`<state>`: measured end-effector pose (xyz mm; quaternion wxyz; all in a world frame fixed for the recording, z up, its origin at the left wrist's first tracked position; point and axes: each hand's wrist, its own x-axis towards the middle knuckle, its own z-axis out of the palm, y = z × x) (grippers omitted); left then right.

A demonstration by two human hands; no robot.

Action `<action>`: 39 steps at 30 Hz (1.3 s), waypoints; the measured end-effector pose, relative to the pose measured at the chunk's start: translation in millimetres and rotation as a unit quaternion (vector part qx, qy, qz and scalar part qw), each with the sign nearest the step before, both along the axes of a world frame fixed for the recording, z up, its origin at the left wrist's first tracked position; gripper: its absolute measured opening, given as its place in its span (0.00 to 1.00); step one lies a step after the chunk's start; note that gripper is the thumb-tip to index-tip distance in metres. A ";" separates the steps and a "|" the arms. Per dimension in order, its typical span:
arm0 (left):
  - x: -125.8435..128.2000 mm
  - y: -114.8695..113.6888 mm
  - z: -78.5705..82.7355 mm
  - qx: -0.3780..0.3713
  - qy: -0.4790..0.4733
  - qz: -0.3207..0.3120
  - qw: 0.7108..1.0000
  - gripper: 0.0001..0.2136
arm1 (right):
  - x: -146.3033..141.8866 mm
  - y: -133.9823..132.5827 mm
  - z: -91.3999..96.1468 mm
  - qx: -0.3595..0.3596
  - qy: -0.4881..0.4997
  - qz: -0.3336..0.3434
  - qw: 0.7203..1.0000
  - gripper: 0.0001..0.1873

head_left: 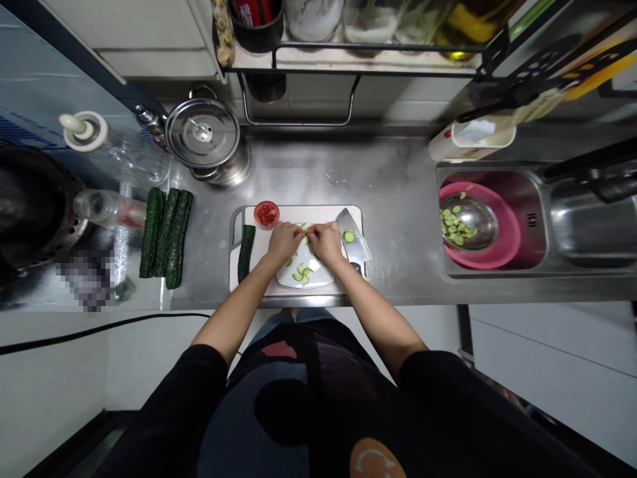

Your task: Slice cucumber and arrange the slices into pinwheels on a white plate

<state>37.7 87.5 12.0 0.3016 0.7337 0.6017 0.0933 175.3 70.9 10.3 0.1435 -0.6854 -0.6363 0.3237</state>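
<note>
Both hands meet over a white plate (323, 277) on the white cutting board (261, 249). My left hand (283, 241) and my right hand (325, 241) are closed, fingertips almost touching around a small piece of cucumber (306, 232). Several green-edged cucumber slices (302, 273) form a pinwheel on the near part of the plate; others lie partly hidden under my hands. To the right a cleaver (355, 242) rests on the board with one round cucumber slice (349, 236) on its blade. A cut cucumber (245, 252) and a red dish (267, 214) of small red pieces are at the left.
Whole cucumbers (164, 236) lie left on the steel counter, near a lidded pot (204, 136) and a glass jar (107, 207). In the sink at right, a pink basin (507, 229) holds a metal bowl (485, 222) with cucumber scraps. A shelf rack (378, 63) overhangs the back.
</note>
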 end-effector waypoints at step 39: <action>-5.2 0.6 -0.3 -0.003 -0.041 0.006 0.999 0.06 | 7.0 0.2 -1.1 0.023 0.038 0.007 0.999 0.07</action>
